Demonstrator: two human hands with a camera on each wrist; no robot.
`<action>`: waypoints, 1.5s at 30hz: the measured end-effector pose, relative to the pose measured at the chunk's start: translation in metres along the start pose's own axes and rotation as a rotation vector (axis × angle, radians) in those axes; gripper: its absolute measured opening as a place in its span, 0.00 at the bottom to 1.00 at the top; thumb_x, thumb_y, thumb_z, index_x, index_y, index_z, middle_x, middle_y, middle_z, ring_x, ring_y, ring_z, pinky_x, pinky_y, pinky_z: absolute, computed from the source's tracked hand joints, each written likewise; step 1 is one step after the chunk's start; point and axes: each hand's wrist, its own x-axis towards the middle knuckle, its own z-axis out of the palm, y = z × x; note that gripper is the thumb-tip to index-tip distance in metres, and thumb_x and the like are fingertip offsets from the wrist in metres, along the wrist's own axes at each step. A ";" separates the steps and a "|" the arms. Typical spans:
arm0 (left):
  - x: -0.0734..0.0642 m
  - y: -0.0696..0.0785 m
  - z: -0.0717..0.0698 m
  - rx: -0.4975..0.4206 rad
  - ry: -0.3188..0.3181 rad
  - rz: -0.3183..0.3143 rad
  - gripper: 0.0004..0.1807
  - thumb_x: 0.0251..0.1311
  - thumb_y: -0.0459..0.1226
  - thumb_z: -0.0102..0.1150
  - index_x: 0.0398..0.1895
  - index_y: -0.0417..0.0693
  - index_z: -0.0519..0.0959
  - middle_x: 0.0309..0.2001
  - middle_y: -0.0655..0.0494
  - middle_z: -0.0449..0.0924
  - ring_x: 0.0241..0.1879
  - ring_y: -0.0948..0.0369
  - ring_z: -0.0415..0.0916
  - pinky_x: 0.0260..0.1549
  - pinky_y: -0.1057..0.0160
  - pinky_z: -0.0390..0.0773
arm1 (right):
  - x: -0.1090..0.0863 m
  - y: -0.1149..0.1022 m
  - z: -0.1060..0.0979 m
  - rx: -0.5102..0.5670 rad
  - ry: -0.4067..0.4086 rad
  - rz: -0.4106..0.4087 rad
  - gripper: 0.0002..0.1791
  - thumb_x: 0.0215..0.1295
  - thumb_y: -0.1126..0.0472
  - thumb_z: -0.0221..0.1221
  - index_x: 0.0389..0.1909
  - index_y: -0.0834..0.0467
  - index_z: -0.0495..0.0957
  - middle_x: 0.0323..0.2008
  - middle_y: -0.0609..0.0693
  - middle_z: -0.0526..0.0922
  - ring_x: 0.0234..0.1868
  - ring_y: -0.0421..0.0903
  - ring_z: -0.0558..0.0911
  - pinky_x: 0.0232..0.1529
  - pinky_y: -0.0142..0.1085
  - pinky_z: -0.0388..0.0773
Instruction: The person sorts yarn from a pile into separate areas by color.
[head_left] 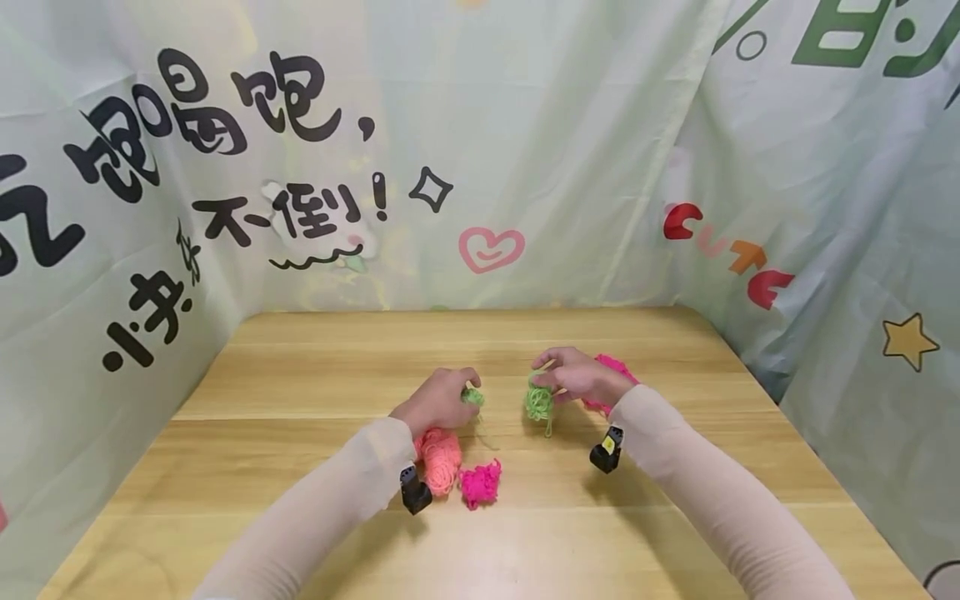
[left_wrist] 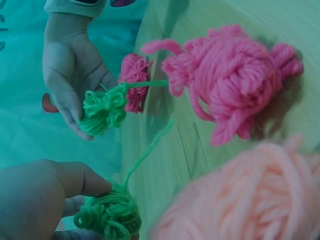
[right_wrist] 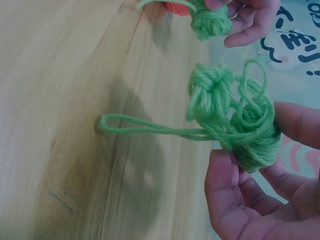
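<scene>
My left hand (head_left: pixel 441 398) pinches a small bundle of green yarn (left_wrist: pixel 112 212) between thumb and fingers, and a loose strand trails from it. To the right, my right hand (head_left: pixel 581 374) holds a second green yarn bundle (right_wrist: pixel 240 120) in its fingertips; a long loop hangs from this one. Under the left wrist lies a coral ball of yarn (head_left: pixel 438 458), partly covered by the sleeve. A small magenta yarn bundle (head_left: pixel 480 484) sits beside it on the table. The two green bundles are apart from each other.
Another magenta yarn bundle (head_left: pixel 617 367) lies behind the right wrist, partly hidden by it. The wooden table (head_left: pixel 555 550) is bordered at the back and sides by a printed cloth (head_left: pixel 570 167). Black wrist cameras (head_left: pixel 415 490) are strapped below both wrists.
</scene>
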 end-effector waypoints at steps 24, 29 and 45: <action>-0.005 0.002 -0.005 -0.106 -0.001 -0.026 0.19 0.62 0.38 0.62 0.55 0.44 0.76 0.47 0.46 0.78 0.39 0.58 0.74 0.31 0.63 0.75 | 0.005 0.007 -0.010 -0.043 0.043 0.027 0.26 0.69 0.64 0.58 0.61 0.71 0.62 0.43 0.58 0.76 0.37 0.48 0.78 0.44 0.45 0.79; -0.007 0.003 -0.006 -0.107 -0.007 -0.024 0.17 0.62 0.38 0.62 0.53 0.46 0.76 0.47 0.47 0.78 0.41 0.57 0.75 0.33 0.63 0.76 | 0.007 0.009 -0.013 -0.057 0.058 0.038 0.24 0.69 0.64 0.58 0.60 0.70 0.63 0.43 0.58 0.75 0.37 0.48 0.79 0.43 0.44 0.79; -0.013 0.004 -0.006 -0.126 -0.020 -0.039 0.17 0.62 0.37 0.61 0.55 0.46 0.76 0.48 0.47 0.77 0.45 0.55 0.74 0.38 0.59 0.77 | 0.016 0.020 -0.015 -0.132 0.123 0.069 0.20 0.68 0.63 0.59 0.56 0.67 0.67 0.45 0.60 0.75 0.38 0.50 0.80 0.46 0.46 0.79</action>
